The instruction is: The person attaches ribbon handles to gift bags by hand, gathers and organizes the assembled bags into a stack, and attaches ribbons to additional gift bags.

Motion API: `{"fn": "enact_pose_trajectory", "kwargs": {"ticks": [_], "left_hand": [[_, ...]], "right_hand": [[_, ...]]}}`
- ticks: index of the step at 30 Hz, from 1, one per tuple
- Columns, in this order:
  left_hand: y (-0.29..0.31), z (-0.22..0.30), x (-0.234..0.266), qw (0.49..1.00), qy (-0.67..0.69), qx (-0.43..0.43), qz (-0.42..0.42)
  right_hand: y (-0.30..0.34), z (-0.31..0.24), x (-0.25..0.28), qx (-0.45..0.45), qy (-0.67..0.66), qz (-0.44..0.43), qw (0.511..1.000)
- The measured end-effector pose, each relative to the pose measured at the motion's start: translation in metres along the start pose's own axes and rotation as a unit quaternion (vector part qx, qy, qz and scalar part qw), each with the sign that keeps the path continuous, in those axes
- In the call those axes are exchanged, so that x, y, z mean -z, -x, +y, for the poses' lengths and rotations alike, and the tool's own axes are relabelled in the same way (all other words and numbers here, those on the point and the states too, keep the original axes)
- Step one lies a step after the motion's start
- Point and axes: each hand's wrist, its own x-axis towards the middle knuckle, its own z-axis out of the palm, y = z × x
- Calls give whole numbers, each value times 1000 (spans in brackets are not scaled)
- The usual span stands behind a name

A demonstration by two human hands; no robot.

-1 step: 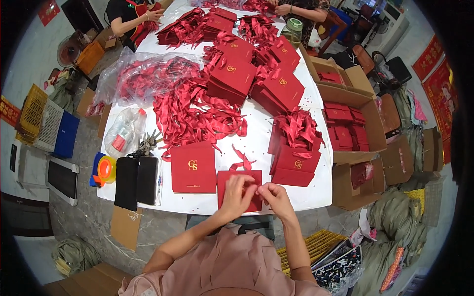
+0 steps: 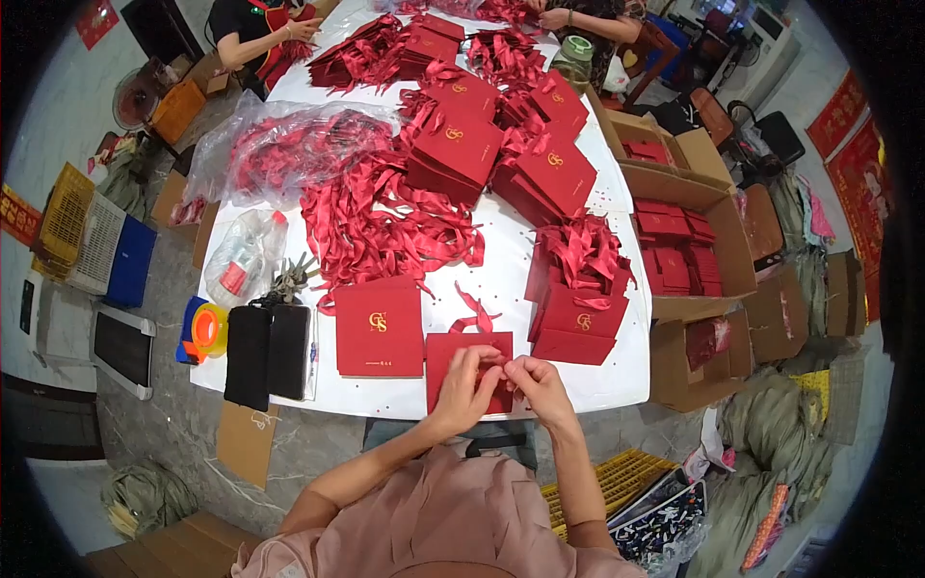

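Note:
At the table's near edge lies a small red paper bag (image 2: pixel 443 347) with a red ribbon loop (image 2: pixel 474 310) at its far side. My left hand (image 2: pixel 464 390) rests over it, fingers bent and closed toward the thumb. Beside it my right hand (image 2: pixel 541 387) makes a pinch at the bag's right edge, its fingertips meeting those of the left. Whatever is between the fingertips is too small to make out. To the left sits a flat pile of red bags (image 2: pixel 379 332) with a gold print. A stack of ribboned bags (image 2: pixel 575 323) lies to the right.
Loose red ribbons (image 2: pixel 385 226) spill from a clear plastic bag (image 2: pixel 217 159). A phone (image 2: pixel 289 352), black pouch (image 2: pixel 248 356), keys (image 2: pixel 292 279) and tape roll (image 2: pixel 206 328) lie left on the white table (image 2: pixel 607 385). Cardboard boxes (image 2: pixel 699 303) stand right; two people work beyond.

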Motion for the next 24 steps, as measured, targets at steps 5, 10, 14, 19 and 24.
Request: {"fn": "enact_pose_trajectory", "kwargs": {"ticks": [5,10,14,19,24], "left_hand": [[10,6,-1,955,262,108,-88],[20,3,5,980,103,103,-137],[30,4,26,973,107,147,-141],[27,-2,38,992,-73,18,-105],[22,-4,43,992,-77,27,-99]], "right_hand": [[-5,-9,-8,-15,-85,9,996],[-3,-1,-7,-2,-59,82,995],[2,9,9,8,-35,118,992],[10,35,21,38,49,127,990],[17,-6,-15,218,284,224,906]]}}
